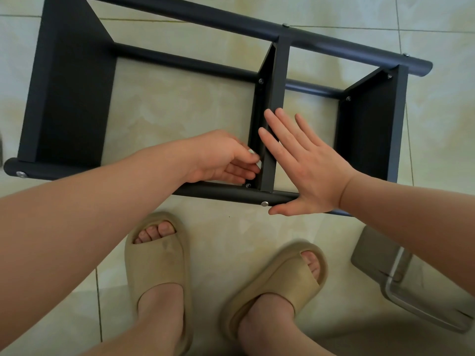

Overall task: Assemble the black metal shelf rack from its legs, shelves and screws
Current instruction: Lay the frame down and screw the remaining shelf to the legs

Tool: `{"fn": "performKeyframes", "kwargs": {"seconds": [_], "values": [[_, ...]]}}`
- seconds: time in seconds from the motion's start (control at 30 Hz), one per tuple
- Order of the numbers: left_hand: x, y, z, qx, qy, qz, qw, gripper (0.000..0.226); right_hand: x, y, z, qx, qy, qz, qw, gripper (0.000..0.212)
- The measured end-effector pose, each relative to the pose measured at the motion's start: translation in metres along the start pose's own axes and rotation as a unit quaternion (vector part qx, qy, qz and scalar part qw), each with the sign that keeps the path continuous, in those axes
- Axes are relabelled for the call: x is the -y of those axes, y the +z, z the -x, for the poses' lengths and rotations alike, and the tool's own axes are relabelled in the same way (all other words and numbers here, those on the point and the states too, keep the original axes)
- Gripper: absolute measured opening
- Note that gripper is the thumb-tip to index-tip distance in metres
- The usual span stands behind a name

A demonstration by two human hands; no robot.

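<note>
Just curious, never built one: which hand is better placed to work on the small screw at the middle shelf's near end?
Left. The left hand, fingers curled, sits just above that screw beside the middle shelf, while the right hand lies flat against it, apparently steadying it.

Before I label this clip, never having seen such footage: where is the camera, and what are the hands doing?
No machine here: a person wears one camera on the head, looking down at their own bare hands. A black metal shelf rack lies on its side on the tiled floor. The right hand is flat, fingers straight, against the middle shelf. The left hand has its fingers curled at that shelf's near corner, by the near leg; what it pinches, if anything, is too small to tell. Below are the person's feet in beige slippers, with a grey object at right.
</note>
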State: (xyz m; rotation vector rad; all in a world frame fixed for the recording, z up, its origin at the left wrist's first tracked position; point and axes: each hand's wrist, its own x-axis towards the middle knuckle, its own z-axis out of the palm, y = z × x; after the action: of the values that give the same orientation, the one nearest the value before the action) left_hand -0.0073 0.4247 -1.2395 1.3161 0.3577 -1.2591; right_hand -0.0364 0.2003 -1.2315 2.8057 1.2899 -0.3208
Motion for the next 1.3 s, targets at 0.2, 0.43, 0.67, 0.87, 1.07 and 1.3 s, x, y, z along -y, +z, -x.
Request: {"fn": "performKeyframes", "kwargs": {"seconds": [0.2, 0.43, 0.67, 0.87, 1.07, 1.3], "values": [[-0.0017, -0.0014, 0.002, 0.0, -0.018, -0.024, 1.0, 0.005, 0.0009, -0.0009, -0.0005, 0.008, 0.003, -0.003, 1.0, 0.126], [-0.0002, -0.0052, 0.0036, 0.005, -0.003, -0.072, 0.997, 0.01, 0.0013, -0.0016, -0.0009, 0.01, 0.003, -0.005, 1.0, 0.125], [0.0026, -0.0071, 0.0047, 0.018, 0.004, -0.109, 0.994, 0.011, 0.001, -0.0014, -0.0005, 0.012, 0.004, -0.004, 1.0, 0.125], [0.0048, -0.0059, 0.0061, 0.034, 0.005, -0.136, 0.99, 0.014, 0.0013, -0.0012, -0.0008, 0.013, 0.005, -0.005, 1.0, 0.125], [0.0048, -0.0041, 0.0084, 0.036, 0.019, -0.206, 0.978, 0.015, 0.0014, -0.0009, -0.0009, 0.011, 0.005, -0.008, 1.0, 0.125], [0.0049, -0.0051, 0.0089, 0.029, 0.02, -0.254, 0.967, 0.012, 0.001, -0.0001, -0.001, 0.006, 0.003, -0.011, 1.0, 0.125]]}}
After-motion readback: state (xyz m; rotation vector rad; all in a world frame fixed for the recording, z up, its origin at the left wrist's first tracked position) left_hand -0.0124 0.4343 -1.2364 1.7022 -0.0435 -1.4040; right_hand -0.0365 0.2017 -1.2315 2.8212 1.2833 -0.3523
